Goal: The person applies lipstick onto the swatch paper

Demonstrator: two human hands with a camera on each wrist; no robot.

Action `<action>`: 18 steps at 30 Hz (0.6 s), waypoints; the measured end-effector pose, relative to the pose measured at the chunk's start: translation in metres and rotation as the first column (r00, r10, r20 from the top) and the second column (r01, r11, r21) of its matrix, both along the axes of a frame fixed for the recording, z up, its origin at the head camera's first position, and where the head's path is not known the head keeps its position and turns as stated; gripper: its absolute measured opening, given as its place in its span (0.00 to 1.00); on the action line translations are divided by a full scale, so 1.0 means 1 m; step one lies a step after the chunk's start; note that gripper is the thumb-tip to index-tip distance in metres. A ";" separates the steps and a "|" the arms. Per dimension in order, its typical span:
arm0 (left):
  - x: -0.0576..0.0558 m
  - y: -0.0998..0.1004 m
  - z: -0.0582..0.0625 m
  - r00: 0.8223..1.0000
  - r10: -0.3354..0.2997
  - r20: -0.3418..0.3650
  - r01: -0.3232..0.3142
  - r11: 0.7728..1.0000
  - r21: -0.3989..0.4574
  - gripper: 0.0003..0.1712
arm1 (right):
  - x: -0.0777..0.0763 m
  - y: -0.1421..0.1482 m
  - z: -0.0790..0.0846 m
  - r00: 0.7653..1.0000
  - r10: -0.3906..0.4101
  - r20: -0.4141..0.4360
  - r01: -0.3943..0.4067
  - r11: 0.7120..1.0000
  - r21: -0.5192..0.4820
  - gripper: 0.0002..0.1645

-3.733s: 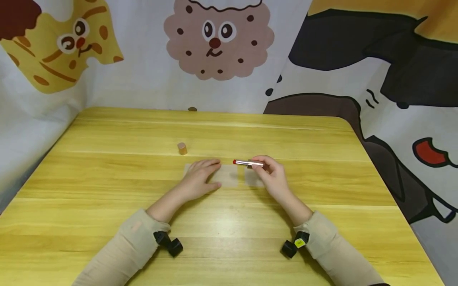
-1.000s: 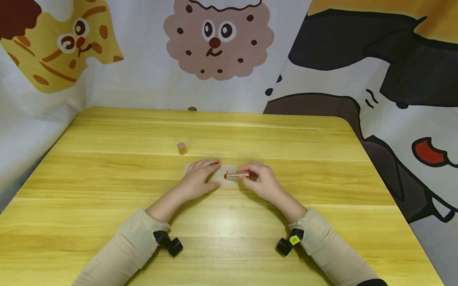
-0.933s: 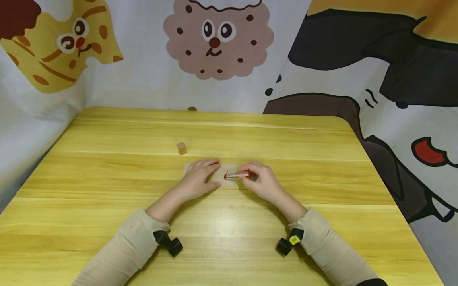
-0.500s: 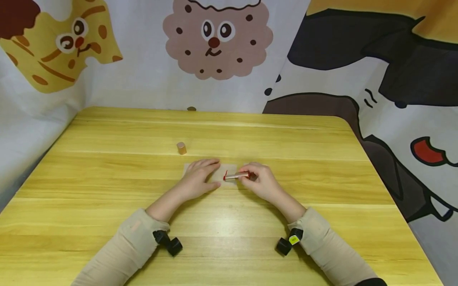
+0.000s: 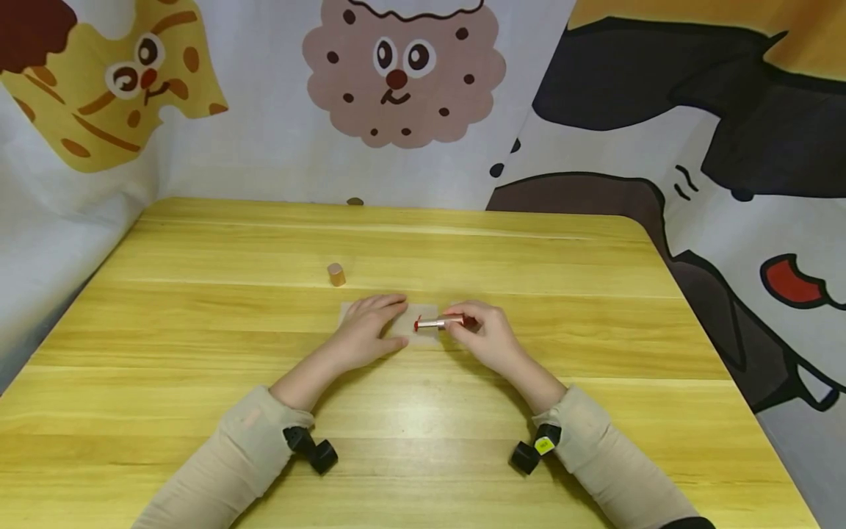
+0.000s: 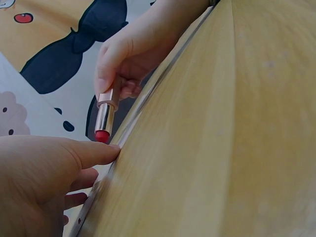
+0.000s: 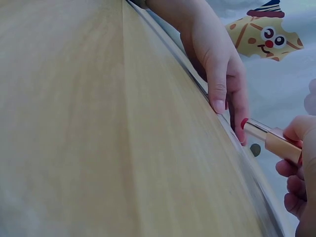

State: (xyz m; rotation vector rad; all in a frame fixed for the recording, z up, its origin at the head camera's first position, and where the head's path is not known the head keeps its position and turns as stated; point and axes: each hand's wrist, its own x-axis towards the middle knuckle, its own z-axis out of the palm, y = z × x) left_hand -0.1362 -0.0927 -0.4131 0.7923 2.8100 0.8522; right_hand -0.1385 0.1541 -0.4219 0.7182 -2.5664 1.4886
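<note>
My right hand (image 5: 485,334) pinches a lipstick (image 5: 439,322) with a rose-gold case and a red tip, pointing left. Below the tip lies a pale, see-through sheet (image 5: 426,337) bearing a short red mark. My left hand (image 5: 368,332) rests on that sheet with fingers spread, hiding much of it. In the left wrist view the red tip of the lipstick (image 6: 104,116) is close to my left thumb; whether it touches the sheet I cannot tell. The lipstick cap (image 5: 336,275) stands on the table, beyond my left hand.
The wooden table (image 5: 410,411) has rounded far corners. A printed cartoon curtain (image 5: 264,110) hangs behind it and along both sides. Black wrist cameras sit on both sleeves, just above the tabletop.
The lipstick has come left and down from above the sheet's right side, and a short red mark now shows there. Over the last second its tip shifts only slightly. My left hand stays put.
</note>
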 end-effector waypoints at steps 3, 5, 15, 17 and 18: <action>0.001 0.000 0.001 1.000 0.000 0.003 0.000 1.000 0.005 0.37 | 0.000 0.000 0.001 1.000 -0.012 0.006 0.013 1.000 -0.015 0.08; 0.001 0.000 0.001 1.000 0.000 0.005 0.000 1.000 0.004 0.37 | 0.001 0.000 0.002 1.000 -0.022 0.012 0.023 0.999 -0.033 0.08; 0.001 -0.001 -0.002 1.000 0.001 -0.002 -0.001 1.000 0.008 0.37 | 0.002 0.001 0.007 0.996 -0.072 0.049 0.077 0.990 -0.115 0.07; 0.001 -0.001 -0.002 1.000 0.001 -0.003 -0.001 1.000 0.010 0.37 | 0.003 0.001 0.009 0.995 -0.078 0.060 0.085 0.989 -0.124 0.08; 0.001 -0.001 -0.001 1.000 0.001 -0.003 -0.001 1.000 0.011 0.37 | 0.003 0.001 0.011 0.994 -0.081 0.068 0.089 0.988 -0.129 0.08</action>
